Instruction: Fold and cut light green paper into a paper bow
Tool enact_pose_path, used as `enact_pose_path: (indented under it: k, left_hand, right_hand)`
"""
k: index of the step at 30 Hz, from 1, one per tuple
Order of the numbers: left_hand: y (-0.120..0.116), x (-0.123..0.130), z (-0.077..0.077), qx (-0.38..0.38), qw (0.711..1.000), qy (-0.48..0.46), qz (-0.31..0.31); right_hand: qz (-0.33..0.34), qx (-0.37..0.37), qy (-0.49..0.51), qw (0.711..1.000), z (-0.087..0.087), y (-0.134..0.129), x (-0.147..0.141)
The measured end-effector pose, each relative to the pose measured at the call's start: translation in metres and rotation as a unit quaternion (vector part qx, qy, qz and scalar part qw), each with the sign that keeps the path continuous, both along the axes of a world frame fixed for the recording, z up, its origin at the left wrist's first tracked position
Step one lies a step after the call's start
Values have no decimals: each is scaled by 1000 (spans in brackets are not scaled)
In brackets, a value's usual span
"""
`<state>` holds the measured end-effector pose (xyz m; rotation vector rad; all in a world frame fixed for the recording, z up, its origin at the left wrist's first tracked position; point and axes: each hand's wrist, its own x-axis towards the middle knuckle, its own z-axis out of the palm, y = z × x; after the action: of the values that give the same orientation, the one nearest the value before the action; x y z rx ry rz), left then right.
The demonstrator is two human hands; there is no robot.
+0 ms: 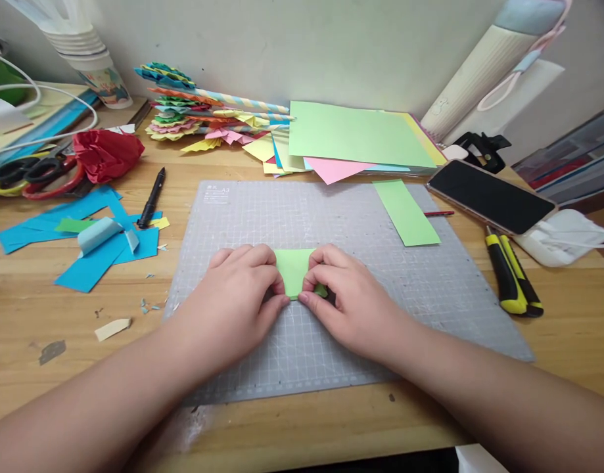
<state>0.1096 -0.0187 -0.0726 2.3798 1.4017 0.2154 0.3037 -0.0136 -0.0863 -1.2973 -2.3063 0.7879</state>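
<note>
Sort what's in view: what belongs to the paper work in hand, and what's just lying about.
In the job:
- small green paper, pinched by left hand and right hand
- gray cutting mat beneath
- green strip, probably

Seemingly lying about:
- phone
- black pen
- scissors
- crumpled red paper
- paper cups

Place: seemingly a home craft corner, with 1 wooden desk (30,289) against a plain pale wall (232,33)
Mat: grey, gridded cutting mat (444,309), printed "A3"
Paper: coloured sheets (355,131) piled at the back, blue offcuts (89,269) strewn at left
Papercraft: pleated paper pieces (173,108) beside striped sticks (242,100)
Tools: scissors (50,169), black pen (152,199)
Household things: stacked patterned cups (102,79), phone (493,196), white cable (585,230)
</note>
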Motion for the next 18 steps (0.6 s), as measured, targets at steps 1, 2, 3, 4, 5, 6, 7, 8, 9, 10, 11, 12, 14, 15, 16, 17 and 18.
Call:
enact_pose_path:
  k: [1,2,3,4,5,6,7,8,9,10,11,12,14,15,16,17,18]
  left_hand:
    - [0,0,0,1,1000,2,1]
    - [1,0,-1,2,1000,2,4]
    - [1,1,-1,0,1000,2,8]
    - [2,2,-1,-3,1000,2,11]
    - [2,3,-1,-5,1000,3,15]
    - [3,4,-1,-7,1000,5,19]
    - [3,5,-1,-10,1000,9,22]
    - [3,5,-1,-13,1000,12,24]
    - [4,6,0,-15,999,15,25]
    - [4,7,0,-16,999,15,27]
    - [4,7,0,-16,999,16,29]
    - [4,8,1,-18,999,16,32]
    - [4,9,2,-23,999,17,38]
    - [5,9,2,-26,999,18,41]
    - [5,10,2,-30,998,20,44]
    - [5,10,3,-33,998,20,47]
    - [5,10,3,-35,998,21,49]
  right_hand:
    - [-3,-2,0,1000,0,0,-1]
    - [-7,-4,0,1000,0,1,-1]
    - [-9,-8,0,1000,0,1,-2]
    - [-12,-10,0,1000,0,1,-2]
    - [-13,-11,-1,1000,1,2,-3]
    - [-15,-13,-2,1000,1,2,-3]
    - [-15,-14,-3,1000,1,3,-4]
    - [-15,-15,-4,1000,1,3,-4]
    - [-15,-16,-5,1000,1,3,-4]
    - [-15,-16,-6,1000,1,3,-4]
    - [-16,-17,-6,1000,1,3,-5]
    - [-17,-16,-8,1000,1,4,-5]
    - [-19,-14,-13,1000,2,4,-5]
    - [-19,-14,-16,1000,2,4,-5]
    - [-20,-13,-20,1000,2,4,-6]
    - [-20,-12,-23,999,2,4,-6]
    - [-20,-12,-25,999,2,4,-6]
